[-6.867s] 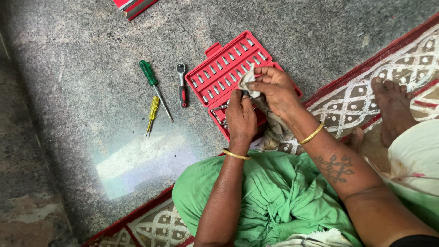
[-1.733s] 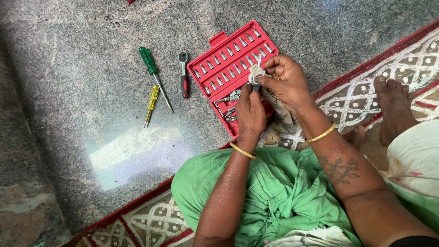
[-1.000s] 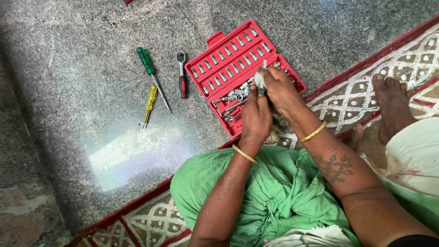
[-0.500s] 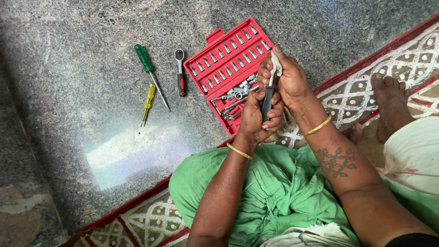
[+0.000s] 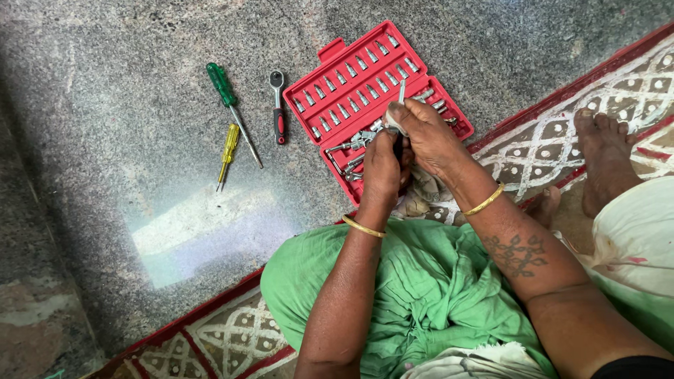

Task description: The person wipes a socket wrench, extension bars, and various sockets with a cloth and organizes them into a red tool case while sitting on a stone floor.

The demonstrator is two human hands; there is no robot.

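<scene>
An open red tool case (image 5: 330, 90) with rows of small metal bits lies on the granite floor in front of me. Over its near half, my left hand (image 5: 381, 173) is closed around the dark handle of a small driver tool (image 5: 401, 91), whose metal shaft sticks up past my fingers. My right hand (image 5: 430, 137) pinches a pale cloth (image 5: 425, 189) against that shaft, and the rest of the cloth hangs below my hands. Loose sockets and metal bars (image 5: 354, 144) lie in the case beside my left hand.
To the left of the case lie a red-handled ratchet (image 5: 279, 105), a green screwdriver (image 5: 232, 100) and a small yellow screwdriver (image 5: 228, 151). A patterned red-and-white floor border (image 5: 562, 133) runs on the right, with a bare foot (image 5: 605, 158) on it.
My hands dropped from a raised position back down over the case. The right hand slid down the shaft with the cloth, so the metal tip now shows above it.
</scene>
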